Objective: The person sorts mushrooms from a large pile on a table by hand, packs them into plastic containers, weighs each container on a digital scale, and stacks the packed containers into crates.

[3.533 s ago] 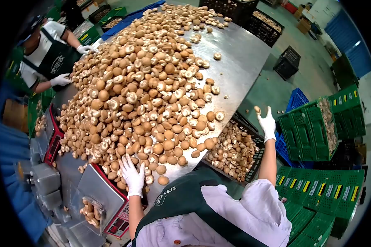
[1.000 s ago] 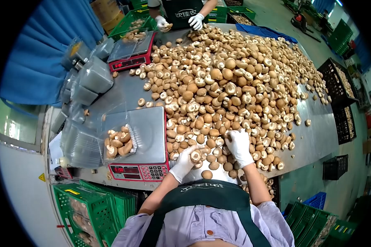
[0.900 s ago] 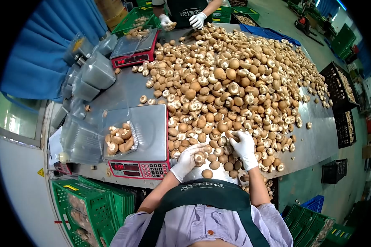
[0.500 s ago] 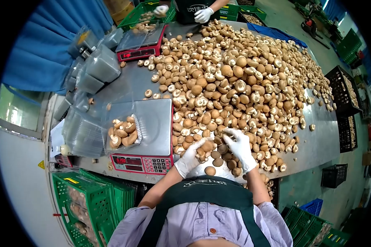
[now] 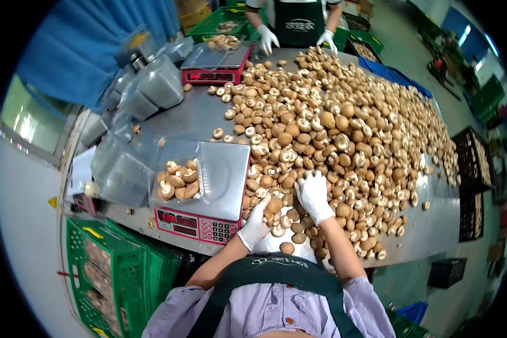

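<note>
My left hand [image 5: 256,226], in a white glove, is curled around a few brown mushrooms [image 5: 272,206] at the near edge of the pile. To its right, my right hand [image 5: 314,197], also gloved, rests on the mushroom pile [image 5: 343,129] with fingers apart, its fingertips touching caps. Between the two hands, loose mushrooms [image 5: 287,248] lie on the metal table. Left of my left hand stands a red digital scale [image 5: 222,183] with a lit display. On it sits a clear plastic tray [image 5: 201,183] with several mushrooms [image 5: 177,179] inside.
Clear plastic trays [image 5: 118,172] are stacked at the left. Across the table, a person in a dark apron [image 5: 298,25] with white gloves stands beside a second scale [image 5: 211,65]. Green crates [image 5: 98,281] stand below left, black crates [image 5: 470,158] at the right.
My right hand has shifted up and slightly left, farther onto the pile. The view has tilted, showing more of the other person, whose hands now hang at the table's far edge.
</note>
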Motion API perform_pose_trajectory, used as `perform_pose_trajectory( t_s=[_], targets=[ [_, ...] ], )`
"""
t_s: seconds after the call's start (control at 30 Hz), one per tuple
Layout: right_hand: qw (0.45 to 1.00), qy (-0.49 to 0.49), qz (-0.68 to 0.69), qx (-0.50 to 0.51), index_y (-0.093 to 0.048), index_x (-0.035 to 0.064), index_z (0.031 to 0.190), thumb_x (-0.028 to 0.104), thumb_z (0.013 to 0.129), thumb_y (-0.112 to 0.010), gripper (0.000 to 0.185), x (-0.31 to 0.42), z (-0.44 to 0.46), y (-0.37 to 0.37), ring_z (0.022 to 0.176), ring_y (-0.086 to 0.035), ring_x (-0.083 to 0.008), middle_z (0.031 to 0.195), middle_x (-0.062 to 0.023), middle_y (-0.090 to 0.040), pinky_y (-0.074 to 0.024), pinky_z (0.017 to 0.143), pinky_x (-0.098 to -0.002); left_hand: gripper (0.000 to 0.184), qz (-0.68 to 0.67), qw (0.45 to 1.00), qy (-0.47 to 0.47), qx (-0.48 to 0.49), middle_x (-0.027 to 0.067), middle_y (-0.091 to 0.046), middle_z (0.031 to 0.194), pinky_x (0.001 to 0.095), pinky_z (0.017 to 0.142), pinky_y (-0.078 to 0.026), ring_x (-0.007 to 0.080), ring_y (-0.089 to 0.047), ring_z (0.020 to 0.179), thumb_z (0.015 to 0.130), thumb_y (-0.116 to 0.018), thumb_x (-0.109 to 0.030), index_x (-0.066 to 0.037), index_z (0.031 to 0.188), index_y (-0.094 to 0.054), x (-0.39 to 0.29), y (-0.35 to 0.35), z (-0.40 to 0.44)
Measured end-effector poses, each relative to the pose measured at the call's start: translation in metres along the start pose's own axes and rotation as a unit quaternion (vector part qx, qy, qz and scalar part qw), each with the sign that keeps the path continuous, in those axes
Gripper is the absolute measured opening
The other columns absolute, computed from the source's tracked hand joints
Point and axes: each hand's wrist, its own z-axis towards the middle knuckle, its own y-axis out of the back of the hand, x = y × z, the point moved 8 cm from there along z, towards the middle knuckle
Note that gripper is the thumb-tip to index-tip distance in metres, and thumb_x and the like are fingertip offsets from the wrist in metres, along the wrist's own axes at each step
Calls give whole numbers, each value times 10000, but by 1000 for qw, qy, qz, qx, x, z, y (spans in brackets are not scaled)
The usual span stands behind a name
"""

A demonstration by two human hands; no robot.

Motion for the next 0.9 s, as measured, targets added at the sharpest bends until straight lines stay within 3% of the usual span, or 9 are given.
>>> perform_pose_trajectory(
  t_s=[0.1,0.17,0.23,0.3,0.47,0.5,0.63,0.8,0.9],
  targets=[
    [996,-24,65,60,-693,75,814,279,786,-673,206,-3,-3,18,907,-538,-307,930,-91,-638,-437,725,-419,369,13,993,-74,-87,56,-560,751,256,398,-407,135,-516,545,946,-484,-449,-112,1084,-540,-8,8,2],
    [989,-36,126,68,-698,80,862,277,781,-672,215,-11,-2,15,834,-564,-310,880,-102,-675,-470,731,-408,296,72,985,-70,-141,26,-563,672,234,412,-401,115,-498,465,931,-552,-387,-102,1009,-572,-12,12,-3],
    [987,-43,153,29,-697,80,888,269,790,-659,216,-17,5,15,829,-588,-318,847,-110,-672,-489,739,-405,314,84,968,-159,-177,51,-621,907,248,459,-449,119,-556,583,926,-553,-387,-114,1077,-583,-24,-5,-12],
    [977,-102,176,68,-688,79,936,289,791,-661,256,-22,15,18,861,-617,-326,887,-142,-671,-499,764,-410,317,53,988,-124,-79,82,-604,1037,261,546,-504,156,-608,712,950,-512,-346,-105,1153,-549,-31,-29,-15],
    [976,-65,202,-39,-604,81,1141,291,768,-706,440,-2,62,36,982,-578,-316,1077,-133,-631,-482,859,-396,373,-1,984,-162,-77,79,-545,1192,389,749,-540,232,-583,1026,974,-437,-179,-141,1343,-393,-47,-24,5],
    [980,-26,187,-53,-577,78,1183,297,763,-712,493,7,71,31,1020,-560,-320,1145,-140,-605,-475,871,-403,484,-27,984,-164,-71,103,-549,1065,298,580,-520,187,-586,766,909,-511,-99,-119,1367,-356,-49,-30,7],
    [991,37,122,-50,-556,27,1107,213,721,-711,455,40,74,10,982,-525,-387,1208,-206,-532,-468,813,-453,572,42,980,-172,-92,140,-569,961,238,535,-478,157,-563,596,811,-469,9,-106,1365,-380,-48,-13,10],
    [982,31,169,-81,-565,27,767,131,720,-659,148,23,49,12,873,-543,-340,919,-142,-597,-470,774,-414,578,142,943,-249,-171,81,-583,958,230,571,-446,132,-558,757,731,-454,23,-87,1299,-458,-64,-28,-10],
    [983,18,179,-47,-569,43,739,155,740,-653,140,14,36,17,819,-558,-324,822,-125,-605,-474,735,-413,527,204,930,-258,-166,64,-586,940,223,584,-441,112,-534,720,741,-463,27,-76,1257,-491,-67,-30,-6]
  ],
)
